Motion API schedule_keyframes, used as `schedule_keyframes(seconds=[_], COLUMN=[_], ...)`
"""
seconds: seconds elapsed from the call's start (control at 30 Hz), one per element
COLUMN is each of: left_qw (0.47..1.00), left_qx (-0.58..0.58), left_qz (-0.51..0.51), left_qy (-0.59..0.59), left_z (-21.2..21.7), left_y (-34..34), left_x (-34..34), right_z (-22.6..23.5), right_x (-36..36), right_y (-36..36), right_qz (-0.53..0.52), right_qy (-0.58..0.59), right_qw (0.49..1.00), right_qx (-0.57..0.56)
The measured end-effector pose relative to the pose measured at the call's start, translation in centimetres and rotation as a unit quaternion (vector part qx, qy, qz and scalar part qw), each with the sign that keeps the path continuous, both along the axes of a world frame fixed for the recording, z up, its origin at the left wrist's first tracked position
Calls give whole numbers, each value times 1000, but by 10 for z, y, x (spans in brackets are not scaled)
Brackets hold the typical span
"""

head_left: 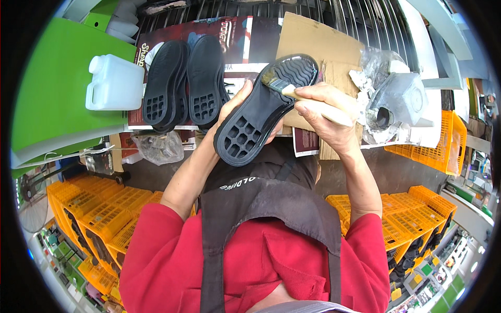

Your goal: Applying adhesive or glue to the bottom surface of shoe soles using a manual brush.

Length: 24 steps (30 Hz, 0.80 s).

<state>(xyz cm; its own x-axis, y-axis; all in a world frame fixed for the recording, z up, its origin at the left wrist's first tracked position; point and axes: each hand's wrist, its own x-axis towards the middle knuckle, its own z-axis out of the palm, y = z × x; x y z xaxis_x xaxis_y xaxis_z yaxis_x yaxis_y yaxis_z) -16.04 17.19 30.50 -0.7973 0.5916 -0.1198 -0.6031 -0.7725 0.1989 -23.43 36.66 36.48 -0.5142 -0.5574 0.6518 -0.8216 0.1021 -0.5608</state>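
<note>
My left hand (227, 108) grips a black rubber shoe sole (261, 110) from the left, thumb along its edge and fingertips showing at the far side. The sole tilts, toe end away from me, with its grid of square recesses near me. My right hand (336, 117) is closed round the pale handle of a flat paintbrush (276, 82). Its bristles touch the inner face of the sole at the toe end, where the wavy ridges look wet and glossy. To the left lie two stacks of black soles, a left stack (166, 78) and a right stack (204, 75).
A translucent white jug (116, 83) stands on a green surface (57, 78) at left. Flattened cardboard (305, 39) lies beneath the work. At right is a cloudy plastic container (399, 99) with an opening. Orange crates (112, 208) flank me; a roller conveyor (360, 21) runs behind.
</note>
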Motion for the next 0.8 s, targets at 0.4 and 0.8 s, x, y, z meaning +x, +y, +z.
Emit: schedule_keyframes(seconds=[0.4, 0.8], left_qw=[993, 985], left_qx=[-62, -89], left_qz=[69, 135], left_qy=[-70, -55], left_z=[5, -10], left_y=[1, 0], left_x=[-4, -13], right_z=[1, 8], right_x=[14, 30], right_y=[-5, -14], right_qz=[45, 61], right_qy=[-7, -70], right_qw=[999, 996], right_qx=[-9, 4])
